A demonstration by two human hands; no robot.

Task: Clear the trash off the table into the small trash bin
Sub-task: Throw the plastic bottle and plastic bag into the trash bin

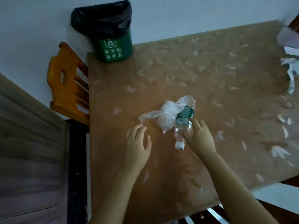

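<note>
The left hand (139,143) is held open over the table (210,78), fingers spread, nothing in it. The small black-lined green bin (113,49) is parked well beyond it at the far left corner. Just right of the fingertips, a crumpled clear plastic bag (166,115) is pressed against a lying plastic bottle (186,114), which is gripped near its neck by the right hand (199,136). Scrunched white paper (291,70) is seen at the far right edge.
</note>
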